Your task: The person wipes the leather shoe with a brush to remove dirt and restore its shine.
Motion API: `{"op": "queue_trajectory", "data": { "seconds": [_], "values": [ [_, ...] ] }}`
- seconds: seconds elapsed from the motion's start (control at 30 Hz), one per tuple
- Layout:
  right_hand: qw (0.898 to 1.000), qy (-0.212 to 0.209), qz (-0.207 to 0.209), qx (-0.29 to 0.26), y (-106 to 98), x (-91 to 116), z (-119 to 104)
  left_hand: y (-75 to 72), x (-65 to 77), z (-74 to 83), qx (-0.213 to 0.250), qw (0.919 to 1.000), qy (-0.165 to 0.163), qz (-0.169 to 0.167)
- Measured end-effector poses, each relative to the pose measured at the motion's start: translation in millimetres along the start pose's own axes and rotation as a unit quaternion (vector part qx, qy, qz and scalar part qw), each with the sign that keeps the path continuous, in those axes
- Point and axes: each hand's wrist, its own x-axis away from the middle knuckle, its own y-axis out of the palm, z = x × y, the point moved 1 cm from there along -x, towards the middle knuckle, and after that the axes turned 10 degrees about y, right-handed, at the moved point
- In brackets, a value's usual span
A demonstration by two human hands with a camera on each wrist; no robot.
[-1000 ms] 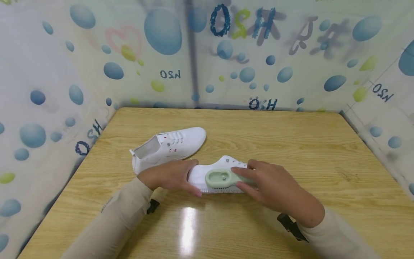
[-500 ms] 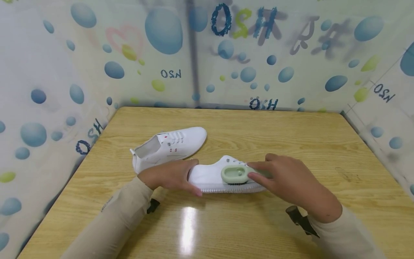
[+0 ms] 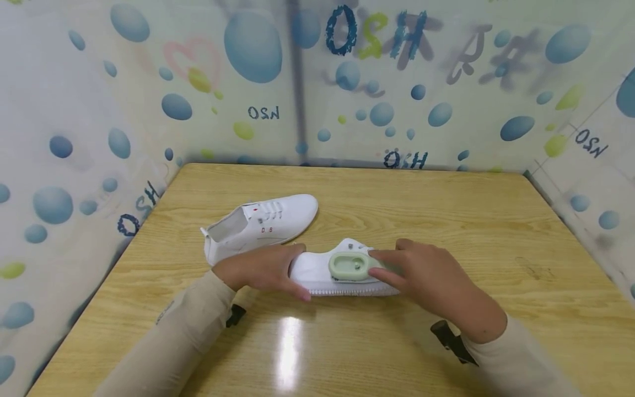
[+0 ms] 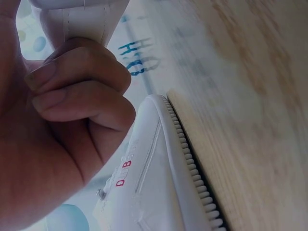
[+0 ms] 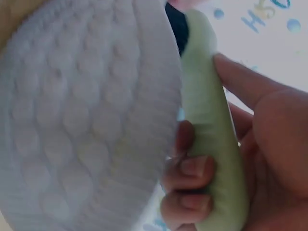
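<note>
Brush (image 3: 349, 267) and right hand (image 3: 431, 275) have slid slightly left along the held shoe (image 3: 310, 270) since half a second ago. That white shoe sits just below the frame's centre, tipped with its side up and ridged sole edge toward the bottom; it is probably light, with a soft, smooth upper that may dent and a stiffer sole, so the heel, where the left hand's (image 3: 265, 270) fingers grip, seems the firmest hold. Right fingers wrap the brush's handle, likely stiff plastic, and partly hide the toe. Just beyond the left hand, left of centre, the second shoe (image 3: 292, 212) stands upright on the table (image 3: 446, 204), crowding that side; a patterned curtain (image 3: 317, 94) fills the upper frame.
</note>
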Motion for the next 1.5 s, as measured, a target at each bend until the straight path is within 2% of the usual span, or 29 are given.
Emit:
{"op": "queue_trajectory", "data": {
  "seconds": [0.17,0.27,0.47,0.73,0.97,1.23,1.37,1.5],
  "values": [
    [0.999,0.017,-0.03,-0.007,-17,4,14,0.1,0.5,-0.5,0.002,1.0,-0.006,-0.002],
    [0.999,0.022,-0.035,-0.012,-22,6,18,0.2,1.1,-1.3,-0.001,1.0,-0.008,-0.001],
    [0.999,0.008,-0.028,-0.031,-12,3,12,0.6,1.1,-1.7,0.002,1.0,-0.007,-0.001],
    [1.0,-0.018,0.001,-0.019,6,-1,-3,1.5,-0.6,-1.5,-0.007,1.0,0.0,0.002],
    [0.999,0.0,-0.025,-0.022,-8,1,6,0.4,-1.2,-0.3,-0.004,1.0,-0.002,-0.002],
    [0.999,0.026,-0.027,-0.006,-26,7,26,0.6,-0.7,-1.1,-0.008,0.9999,-0.011,-0.005],
    [0.999,0.03,-0.022,-0.016,-25,7,27,0.5,-0.5,-0.7,-0.009,0.9999,-0.012,-0.005],
    [0.999,0.017,-0.018,-0.023,-14,4,17,0.6,-0.5,-0.1,-0.007,0.9999,-0.012,-0.003]
  ]
}}
